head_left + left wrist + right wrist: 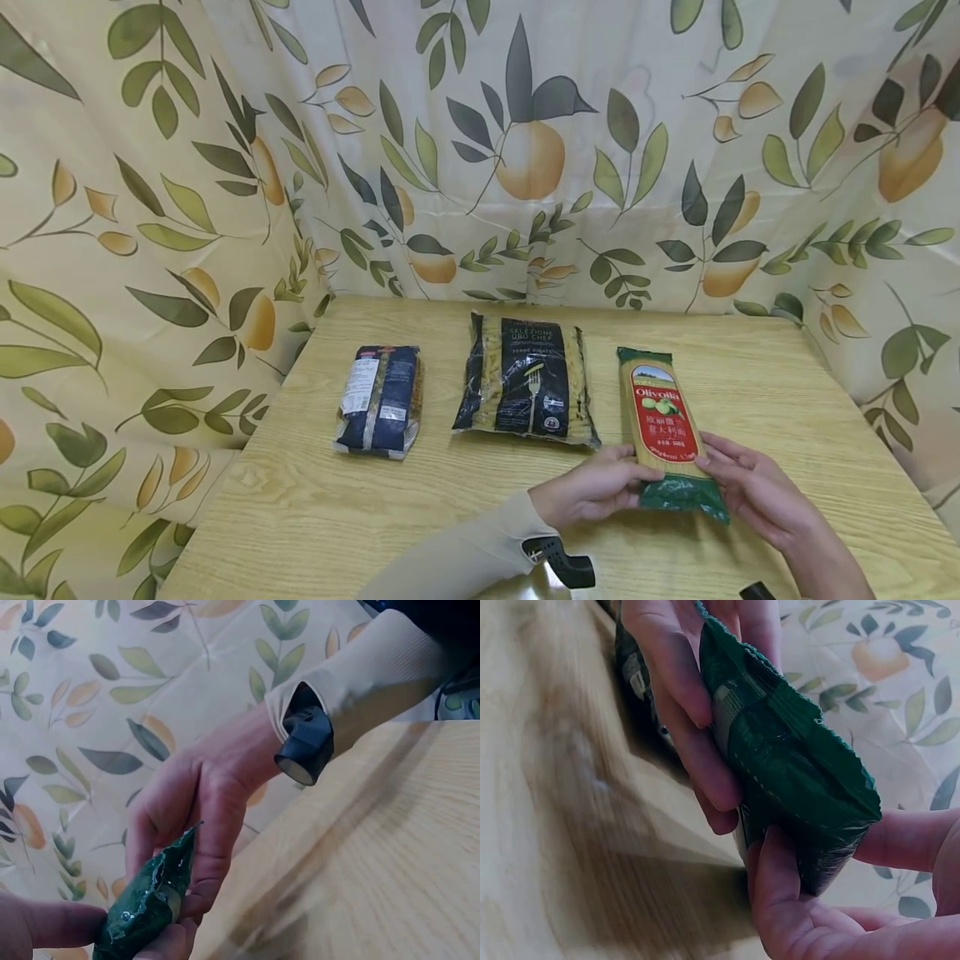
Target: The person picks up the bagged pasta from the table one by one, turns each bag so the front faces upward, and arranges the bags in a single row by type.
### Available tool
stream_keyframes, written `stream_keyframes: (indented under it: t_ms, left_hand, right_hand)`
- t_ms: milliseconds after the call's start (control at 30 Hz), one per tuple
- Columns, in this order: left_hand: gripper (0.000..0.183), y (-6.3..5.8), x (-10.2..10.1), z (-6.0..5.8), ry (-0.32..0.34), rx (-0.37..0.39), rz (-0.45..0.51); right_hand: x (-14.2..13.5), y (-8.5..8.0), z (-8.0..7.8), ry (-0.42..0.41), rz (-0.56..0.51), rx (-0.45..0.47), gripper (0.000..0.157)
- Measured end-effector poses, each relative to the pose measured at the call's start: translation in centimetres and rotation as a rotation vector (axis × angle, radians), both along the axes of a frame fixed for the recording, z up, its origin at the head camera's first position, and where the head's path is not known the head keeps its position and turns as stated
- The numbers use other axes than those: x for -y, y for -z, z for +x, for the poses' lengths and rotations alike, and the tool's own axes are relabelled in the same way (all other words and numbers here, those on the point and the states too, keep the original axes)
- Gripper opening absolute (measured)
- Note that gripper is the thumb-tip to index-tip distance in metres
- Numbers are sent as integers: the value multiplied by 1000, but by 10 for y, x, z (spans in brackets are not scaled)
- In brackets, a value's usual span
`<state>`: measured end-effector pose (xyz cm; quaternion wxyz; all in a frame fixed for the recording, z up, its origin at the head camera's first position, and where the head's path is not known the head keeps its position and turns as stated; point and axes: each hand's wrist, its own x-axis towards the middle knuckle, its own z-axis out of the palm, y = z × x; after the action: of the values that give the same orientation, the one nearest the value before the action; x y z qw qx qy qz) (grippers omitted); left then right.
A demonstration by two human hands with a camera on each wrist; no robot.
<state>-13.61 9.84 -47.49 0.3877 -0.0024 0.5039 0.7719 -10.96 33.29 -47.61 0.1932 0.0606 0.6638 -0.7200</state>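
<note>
Both hands hold a packet of spaghetti (663, 417) with a red label and green ends, on the right side of the table. My left hand (596, 490) grips its lower left edge, thumb on top near the green end. On the opposite edge, my right hand (765, 492) has its thumb by the red label. The right wrist view shows fingers curled against the underside of the crimped green end (795, 765). That same green end (146, 904) appears between the hands in the left wrist view. Whether the far end touches the table cannot be told.
A black bag of penne (528, 379) lies at the middle of the wooden table (300, 525). Farther left is a dark blue packet (378, 400) with a white label. A leaf-and-fruit patterned curtain (480, 242) encloses the table's back and sides.
</note>
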Motion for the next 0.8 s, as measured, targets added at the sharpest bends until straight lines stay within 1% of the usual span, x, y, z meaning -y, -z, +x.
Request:
stream_keyframes:
  t_ms: [133,300,433,667,800]
  left_hand:
    - [40,-4,0,-3,5,-9,4]
    - [42,-10,-1,-6,-3,3,23]
    - [38,-13,-2,-9,-8,22,37]
    - [35,-14,-3,-11,-23,40,69]
    - [35,-14,-3,-12,-22,38,69]
  right_hand:
    - [-2,-3,-6,-1,-22,11,84]
    - [-6,-5,-13,1,-34,13,83]
    - [-8,-4,-18,-6,-52,9,82]
    - [-10,-5,-25,-14,-66,1,83]
    - [-11,-4,-27,-20,-66,-4,84]
